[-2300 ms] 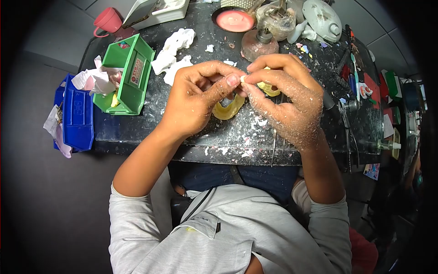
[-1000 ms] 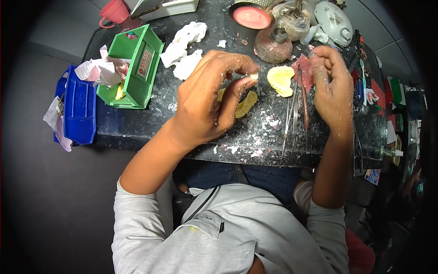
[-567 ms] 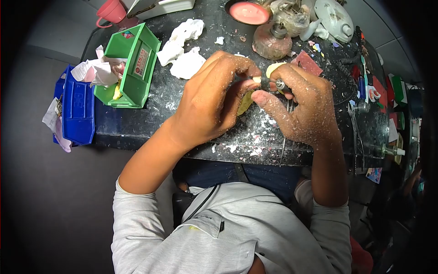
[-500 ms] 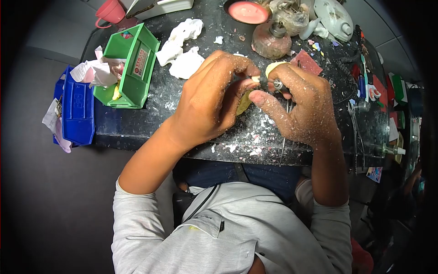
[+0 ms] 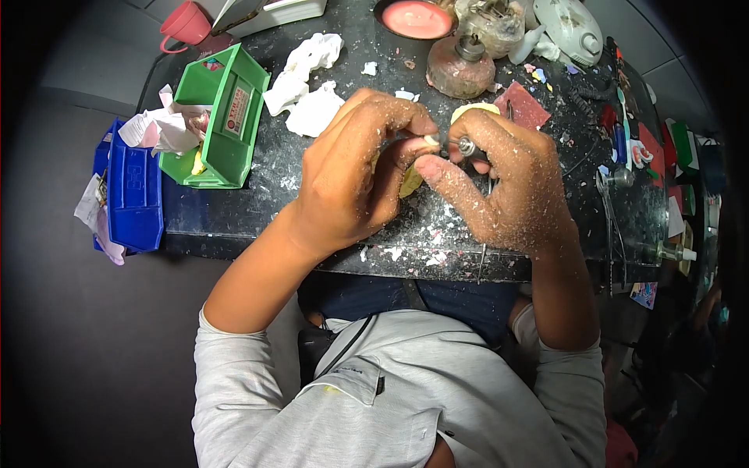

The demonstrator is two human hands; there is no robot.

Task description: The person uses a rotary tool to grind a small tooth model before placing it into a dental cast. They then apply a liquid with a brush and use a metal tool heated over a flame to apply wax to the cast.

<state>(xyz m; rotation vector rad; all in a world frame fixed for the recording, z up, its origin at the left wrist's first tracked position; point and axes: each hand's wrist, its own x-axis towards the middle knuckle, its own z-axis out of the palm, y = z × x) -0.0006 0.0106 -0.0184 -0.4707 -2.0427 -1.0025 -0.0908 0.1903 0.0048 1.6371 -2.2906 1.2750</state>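
Over the dusty bench, my left hand [image 5: 343, 173] pinches a small cream, tooth-coloured piece [image 5: 431, 140] between thumb and fingertips. Opposite it, my right hand [image 5: 519, 183] is closed around a metal rotary handpiece [image 5: 467, 147], whose dark tip is right at the piece. The rest of the handpiece is hidden by the fingers. White dust and shavings coat the right hand thickly and speckle the left fingers. A yellowish piece [image 5: 410, 181] shows below the left fingertips. Behind the right hand lies a pale yellow rounded thing [image 5: 476, 108], partly covered.
At left are a green bin [image 5: 253, 117] with papers and a blue bin [image 5: 136, 199]. Crumpled white tissue [image 5: 312, 109] lies behind my left hand. A glass spirit burner [image 5: 460, 70], a pink-filled bowl [image 5: 417, 19] and a red wax sheet [image 5: 524, 105] are further back. Metal tools [image 5: 608, 199] lie right.
Both hands stay close together, with a slight leftward shift in view. The handpiece has tilted a little, and its tip looks more blurred against the small piece.
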